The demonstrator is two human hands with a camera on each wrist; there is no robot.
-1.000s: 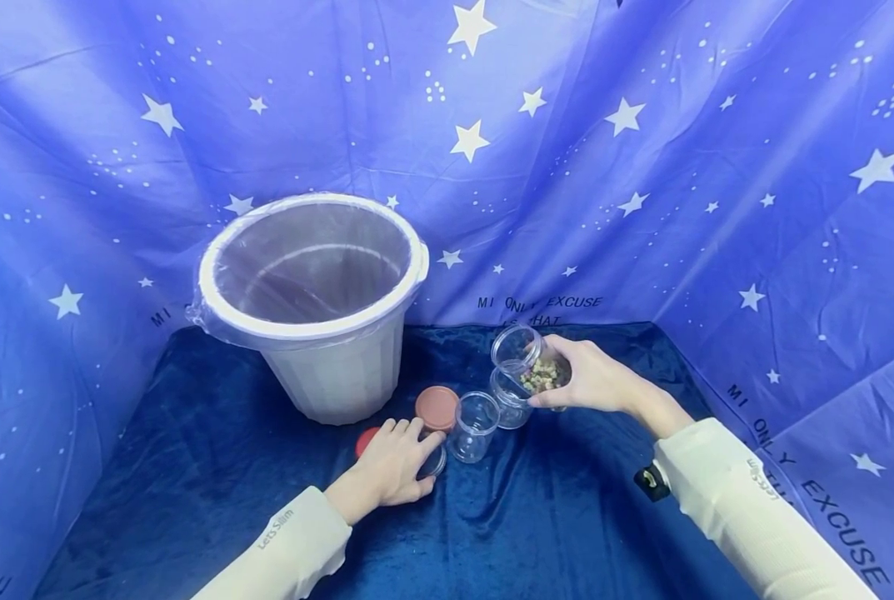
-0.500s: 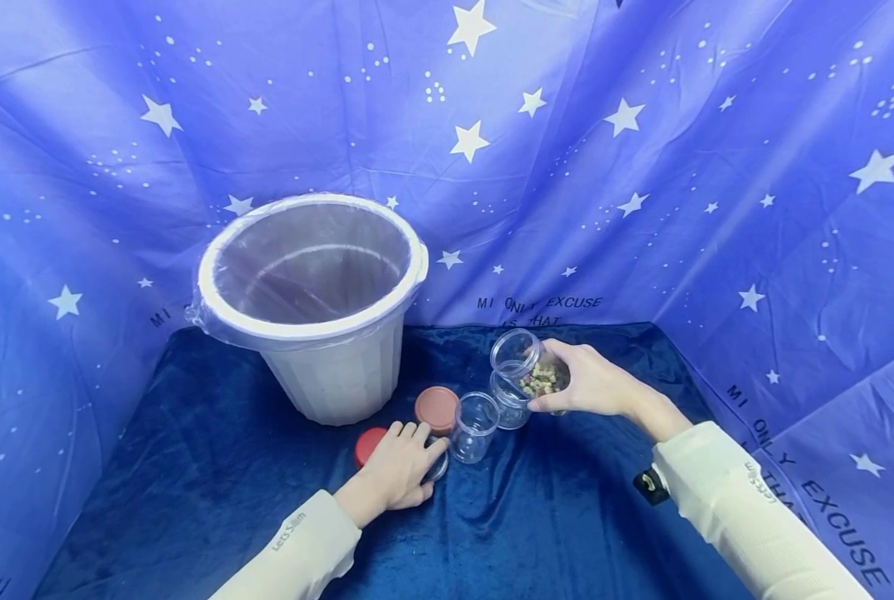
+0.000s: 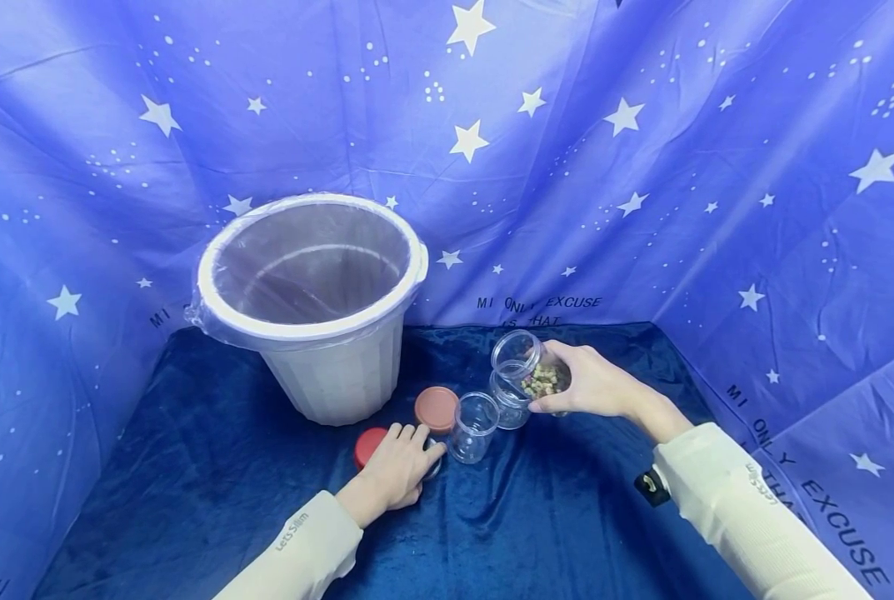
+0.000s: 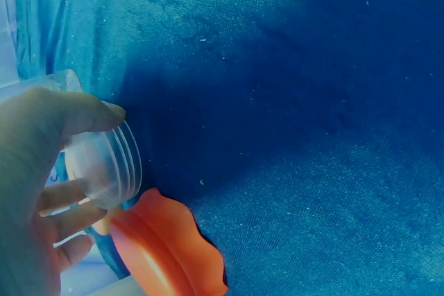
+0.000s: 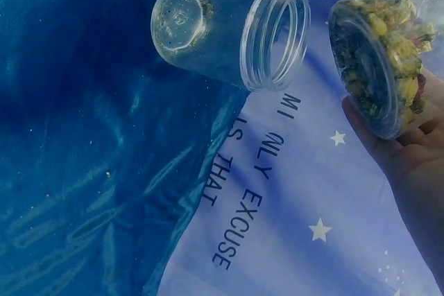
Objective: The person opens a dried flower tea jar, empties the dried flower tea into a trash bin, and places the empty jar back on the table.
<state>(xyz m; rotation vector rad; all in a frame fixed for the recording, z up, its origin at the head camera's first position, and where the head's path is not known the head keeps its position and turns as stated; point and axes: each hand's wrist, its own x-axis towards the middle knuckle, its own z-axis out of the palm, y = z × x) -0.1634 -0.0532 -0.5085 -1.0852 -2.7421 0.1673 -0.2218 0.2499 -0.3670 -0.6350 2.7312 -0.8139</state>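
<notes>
My left hand (image 3: 397,467) is low over the cloth, gripping a clear ridged round lid (image 4: 121,164) between thumb and fingers; from above the hand covers most of it. A red lid (image 3: 372,447) lies beside that hand, and a brownish-pink lid (image 3: 437,409) is just beyond its fingertips. With thumb and fingers, my right hand (image 3: 592,379) holds a clear jar of yellowish-green dried buds (image 3: 542,380), tilted to the left. Its mouth overlaps a standing clear jar (image 5: 229,32) in the head view. Another clear jar (image 3: 472,433) stands between the two hands.
At the back left stands a white bin (image 3: 334,375) with a clear plastic liner over its rim. Dark blue velvety cloth (image 3: 536,533) covers the work surface. Starred blue fabric (image 3: 387,92) hangs around the back and sides.
My left hand has shifted slightly right, baring more of the red lid, and its fingers cover more of the clear one. The jar of buds has dipped slightly in my right hand.
</notes>
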